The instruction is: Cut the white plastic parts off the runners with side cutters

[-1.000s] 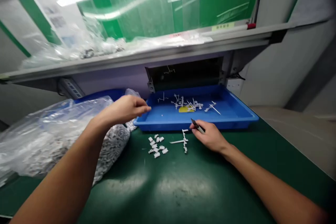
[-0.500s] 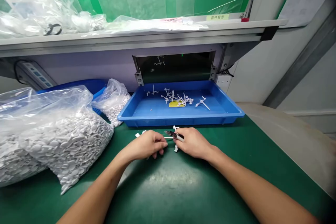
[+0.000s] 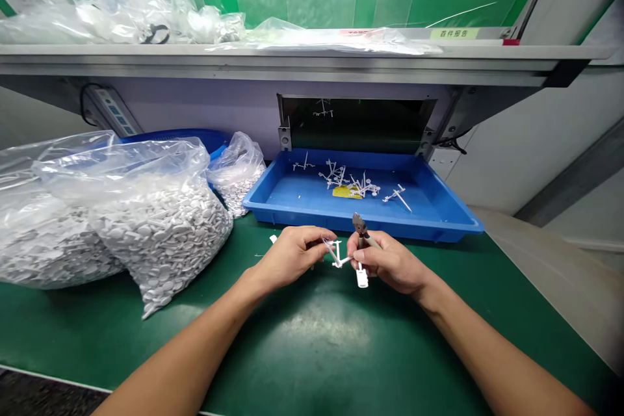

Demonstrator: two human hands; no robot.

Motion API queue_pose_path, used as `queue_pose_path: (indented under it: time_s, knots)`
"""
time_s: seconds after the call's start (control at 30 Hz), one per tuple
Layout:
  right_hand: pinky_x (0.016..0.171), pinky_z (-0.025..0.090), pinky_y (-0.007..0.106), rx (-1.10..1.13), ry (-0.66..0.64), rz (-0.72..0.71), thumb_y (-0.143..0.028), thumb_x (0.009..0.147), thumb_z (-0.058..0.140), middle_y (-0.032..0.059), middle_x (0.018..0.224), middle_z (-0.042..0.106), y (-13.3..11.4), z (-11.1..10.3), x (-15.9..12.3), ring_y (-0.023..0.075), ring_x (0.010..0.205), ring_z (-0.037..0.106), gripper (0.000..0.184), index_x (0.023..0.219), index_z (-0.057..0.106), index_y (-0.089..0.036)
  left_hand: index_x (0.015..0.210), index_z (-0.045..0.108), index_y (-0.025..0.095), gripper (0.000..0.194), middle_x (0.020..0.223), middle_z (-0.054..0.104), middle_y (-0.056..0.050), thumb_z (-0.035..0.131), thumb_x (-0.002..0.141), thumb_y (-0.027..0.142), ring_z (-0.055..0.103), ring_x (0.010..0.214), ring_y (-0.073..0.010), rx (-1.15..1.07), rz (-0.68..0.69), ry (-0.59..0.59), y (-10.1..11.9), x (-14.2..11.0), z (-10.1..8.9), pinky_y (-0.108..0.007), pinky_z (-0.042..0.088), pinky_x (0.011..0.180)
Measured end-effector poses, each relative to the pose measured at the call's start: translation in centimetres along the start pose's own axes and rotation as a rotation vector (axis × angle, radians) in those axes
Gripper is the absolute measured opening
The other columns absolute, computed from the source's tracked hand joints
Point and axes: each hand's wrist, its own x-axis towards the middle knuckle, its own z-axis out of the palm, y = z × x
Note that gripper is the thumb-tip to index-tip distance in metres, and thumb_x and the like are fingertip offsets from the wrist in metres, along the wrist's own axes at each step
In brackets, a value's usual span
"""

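My left hand (image 3: pixel 292 257) is shut on a white plastic sprue (image 3: pixel 336 253), pinching it with finger and thumb above the green mat. A small white moulded part (image 3: pixel 361 277) hangs at the sprue's lower end, partly behind my right hand. My right hand (image 3: pixel 390 261) grips a pair of flush cutters (image 3: pixel 361 226), whose dark jaws point up beside the sprue. Their grey handle runs into my palm. The cutters' jaws and the sprue look close together, but I cannot tell whether they touch.
A blue tray (image 3: pixel 277 205) holding white sprue scraps stands just beyond my hands, below a dark slot (image 3: pixel 355 123). Large plastic bags of white parts (image 3: pixel 160 227) lie at the left on the green mat (image 3: pixel 336 344). A metal shelf (image 3: pixel 292 58) runs overhead.
My hands have come together and lifted the white sprue off the mat. One second ago my left hand was reaching by the tray. The camera view has also shifted.
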Motion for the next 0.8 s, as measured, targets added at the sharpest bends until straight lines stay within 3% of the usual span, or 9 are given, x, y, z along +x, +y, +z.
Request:
queue_pose_path:
  time_s: [0.17,0.23,0.3,0.37,0.43,0.57,0.8]
  knots:
    - [0.054,0.040,0.026,0.028,0.148,-0.050,-0.037,0.081,0.054,0.0069,0.088,0.062,-0.2,-0.3,0.2,0.0148,0.064,0.052,0.037,0.112,0.055,-0.018,0.096,0.069,0.016,0.021,0.071,0.065,-0.001,0.059,0.087,0.031,0.057,0.058,-0.0115,-0.136,-0.107,0.102,0.3,0.0,-0.1,-0.019,0.047,0.051]
    - [0.058,0.041,0.027,-0.187,0.274,-0.085,-0.034,0.082,0.050,0.0061,0.087,0.062,0.0,-0.6,0.4,0.0162,0.067,0.053,0.032,0.110,0.056,-0.018,0.098,0.068,0.014,0.023,0.074,0.067,-0.003,0.062,0.085,0.032,0.059,0.059,-0.0117,-0.232,-0.117,0.187,0.3,0.1,0.0,-0.019,0.050,0.053]
    - [0.062,0.040,0.028,-0.557,0.377,-0.125,-0.028,0.080,0.051,0.0030,0.081,0.062,0.5,-0.6,0.6,0.0165,0.068,0.053,0.020,0.095,0.060,-0.019,0.100,0.069,0.013,0.025,0.079,0.069,-0.004,0.065,0.084,0.031,0.062,0.062,-0.0124,-0.285,-0.096,0.244,0.2,0.1,0.3,-0.021,0.053,0.057]
    - [0.065,0.039,0.028,-0.883,0.416,-0.187,-0.022,0.078,0.051,0.0009,0.078,0.060,1.1,-0.2,0.7,0.0165,0.069,0.051,0.011,0.085,0.060,-0.020,0.101,0.069,0.013,0.025,0.081,0.070,-0.005,0.065,0.083,0.029,0.064,0.065,-0.0133,-0.303,-0.069,0.261,0.0,0.0,0.7,-0.022,0.055,0.061]
    - [0.068,0.038,0.028,-1.053,0.413,-0.250,-0.017,0.077,0.050,0.0003,0.080,0.060,1.7,0.5,0.7,0.0173,0.073,0.051,0.015,0.086,0.060,-0.021,0.103,0.070,0.013,0.025,0.082,0.071,-0.005,0.065,0.083,0.027,0.065,0.067,-0.0141,-0.301,-0.049,0.268,-0.1,-0.1,0.9,-0.023,0.056,0.064]
    - [0.074,0.039,0.029,-1.130,0.431,-0.298,-0.012,0.075,0.049,0.0010,0.087,0.060,2.1,1.3,0.5,0.0189,0.080,0.053,0.025,0.095,0.059,-0.023,0.104,0.070,0.014,0.025,0.089,0.073,-0.006,0.065,0.084,0.027,0.068,0.074,-0.0160,-0.253,-0.012,0.276,-0.1,-0.4,0.9,-0.023,0.056,0.068]
    - [0.073,0.040,0.028,-1.118,0.429,-0.312,-0.012,0.076,0.048,0.0005,0.084,0.058,1.8,1.0,0.5,0.0186,0.078,0.052,0.019,0.089,0.057,-0.023,0.105,0.072,0.018,0.024,0.097,0.074,-0.004,0.063,0.087,0.031,0.069,0.088,-0.0189,-0.100,0.047,0.284,-0.5,-0.4,0.9,-0.025,0.055,0.080]
